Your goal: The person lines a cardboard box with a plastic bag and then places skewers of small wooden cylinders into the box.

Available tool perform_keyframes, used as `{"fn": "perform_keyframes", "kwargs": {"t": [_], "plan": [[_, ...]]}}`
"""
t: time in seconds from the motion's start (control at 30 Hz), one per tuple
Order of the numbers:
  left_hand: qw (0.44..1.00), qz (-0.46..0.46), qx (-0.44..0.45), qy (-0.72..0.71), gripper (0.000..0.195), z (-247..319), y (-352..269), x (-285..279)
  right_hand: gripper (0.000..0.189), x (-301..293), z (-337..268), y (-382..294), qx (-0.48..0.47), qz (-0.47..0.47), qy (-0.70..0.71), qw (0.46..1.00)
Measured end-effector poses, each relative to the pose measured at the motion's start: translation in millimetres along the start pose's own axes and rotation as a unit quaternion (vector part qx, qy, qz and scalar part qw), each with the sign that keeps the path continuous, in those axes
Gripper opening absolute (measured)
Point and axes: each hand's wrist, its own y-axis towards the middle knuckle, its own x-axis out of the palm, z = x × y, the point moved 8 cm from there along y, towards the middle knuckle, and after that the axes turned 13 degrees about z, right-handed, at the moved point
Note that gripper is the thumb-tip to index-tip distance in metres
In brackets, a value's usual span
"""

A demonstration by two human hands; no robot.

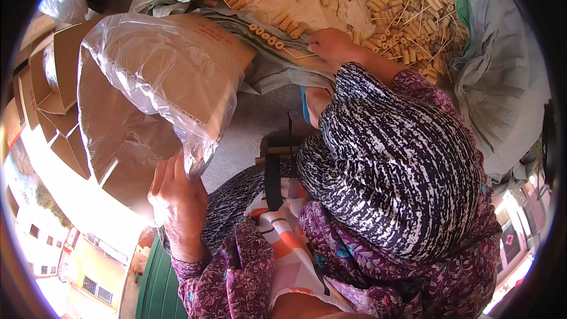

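Note:
My left hand (179,199) grips the near rim of a cardboard box (212,48), its fingers closed over the edge. A clear plastic liner (146,71) is folded out over that box's rim. My right hand (332,46) rests low over the sheet beside the pile, fingers curled; whether something is in them is hidden. Thin pale sticks (305,56) lie by its fingertips. Just left of it is a row of short, hollow tan cylinders (266,36), their round ends facing me. A few more cylinders (289,25) lie side by side behind that row.
A large heap of tan cylinders (407,13) mixed with sticks spreads at the back right. Grey woven sacking (500,66) bunches along the right. Several cardboard boxes (66,71) stand at the left. My knee in patterned trousers (398,155) rises between my arms.

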Motion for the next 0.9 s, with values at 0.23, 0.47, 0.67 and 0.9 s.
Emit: {"fn": "perform_keyframes", "kwargs": {"t": [0.23,0.47,0.67,0.9], "plan": [[0.999,0.025,0.033,0.018,0.035,-5.1,19.4,2.6,0.022,-4.5,-11.6,-21.5,0.014,0.112,0.046,0.993],[0.995,0.100,-0.016,-0.008,0.034,-45.1,31.3,5.9,0.021,0.5,-0.4,-26.5,0.062,0.042,0.053,0.996],[0.992,0.110,-0.059,-0.034,0.044,-43.3,17.6,8.7,0.021,1.1,-8.0,-19.5,0.023,0.007,0.032,0.999],[0.894,0.259,0.286,-0.226,0.028,70.6,-6.5,-10.7,0.024,-8.9,-4.5,-26.7,0.052,-0.060,0.033,0.996]]}}
